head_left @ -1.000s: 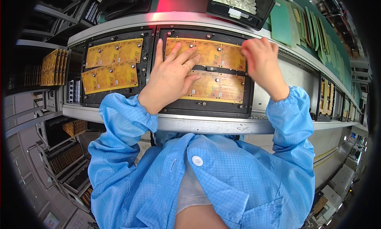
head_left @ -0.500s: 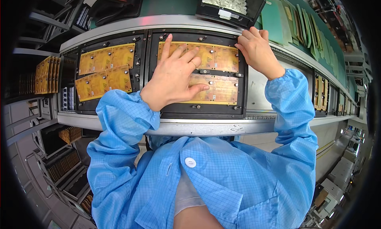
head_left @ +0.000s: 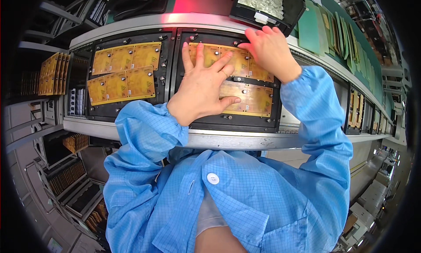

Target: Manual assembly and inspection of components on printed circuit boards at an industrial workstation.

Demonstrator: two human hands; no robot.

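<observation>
Spread flat, my left hand (head_left: pixel 204 86) presses on two yellow-orange circuit boards seated in a black fixture. Its fingers reach over the far board (head_left: pixel 241 65), and its thumb lies on the near board (head_left: pixel 258 100). My right hand (head_left: pixel 269 53) is at the far edge of the black fixture (head_left: pixel 206 123), fingers curled, with the thumb tip beside a small clamp with a silver screw (head_left: pixel 235 43). Whatever is between those fingertips is hidden. A second black fixture (head_left: pixel 164 84) to the left holds two similar boards, an upper one (head_left: pixel 120 59) and a slightly tilted lower one (head_left: pixel 118 87).
Metal rails (head_left: pixel 245 141) run along both sides of the fixtures. Behind the far rail stands a black bin (head_left: pixel 296 10) of small pale pieces. Green sheets (head_left: pixel 309 27) stand upright at the far right. Racked boards (head_left: pixel 52 75) are at the left.
My right hand has shifted left along the fixture's far edge, from the right corner to a clamp nearer the middle. My left hand stays spread on the boards. The view has moved slightly.
</observation>
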